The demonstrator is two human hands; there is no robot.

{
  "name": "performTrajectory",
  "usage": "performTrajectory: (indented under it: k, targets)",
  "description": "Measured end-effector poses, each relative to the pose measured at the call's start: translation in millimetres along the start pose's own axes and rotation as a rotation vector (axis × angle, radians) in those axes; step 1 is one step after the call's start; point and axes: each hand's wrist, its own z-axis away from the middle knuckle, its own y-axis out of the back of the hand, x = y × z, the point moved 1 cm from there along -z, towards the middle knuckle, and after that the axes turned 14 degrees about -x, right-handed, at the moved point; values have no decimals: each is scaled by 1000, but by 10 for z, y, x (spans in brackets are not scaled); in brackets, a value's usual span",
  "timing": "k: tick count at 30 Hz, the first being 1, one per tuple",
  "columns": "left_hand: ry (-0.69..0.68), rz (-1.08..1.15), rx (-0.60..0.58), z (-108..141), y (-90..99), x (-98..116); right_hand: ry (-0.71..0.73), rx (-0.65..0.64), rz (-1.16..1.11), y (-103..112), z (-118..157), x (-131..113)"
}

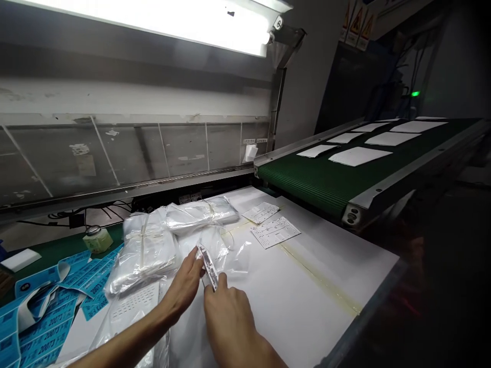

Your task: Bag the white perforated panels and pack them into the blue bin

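Observation:
Between my two hands, over the white tabletop, a thin white piece with dark marks or cut-outs (209, 266) is held upright and seen nearly edge-on. The fingers of my left hand (187, 281) press against its far end. My right hand (230, 314) grips the near end, thumb on top. Just beyond lies a loose clear plastic bag (236, 260). Two flat white pieces with dark lines, a larger one (276, 232) and a smaller one (261, 212), rest to the right of my hands.
Tied bundles of clear bags (146, 245) lie at the left, beside blue printed label strips (57, 317) and a small yellow-green box (97, 240). A green conveyor belt (307, 176) carries several flat white pieces at the right. Yellowed tape (318, 278) crosses the white tabletop (356, 260).

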Motion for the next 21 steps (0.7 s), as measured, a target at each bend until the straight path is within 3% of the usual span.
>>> performTrajectory:
  k: [3, 6, 9, 13, 16, 19, 21]
  targets:
    - [31, 131, 20, 54, 0, -28, -54, 69, 37, -117, -33, -89]
    - [176, 398, 33, 15, 126, -79, -52, 195, 67, -353, -64, -150]
    - [243, 434, 10, -23, 253, -129, 7, 334, 52, -604, -98, -210]
    - [174, 299, -6, 25, 293, -109, 39, 478, 14, -836, -100, -295]
    - [42, 232, -4, 114, 280, -39, 106, 597, -132, -907, -39, -230]
    - [-108, 139, -31, 218, 276, -1, 189, 766, -448, -810, 56, 68]
    - [-172, 80, -71, 282, 273, -17, 122, 832, -746, -642, 101, 360]
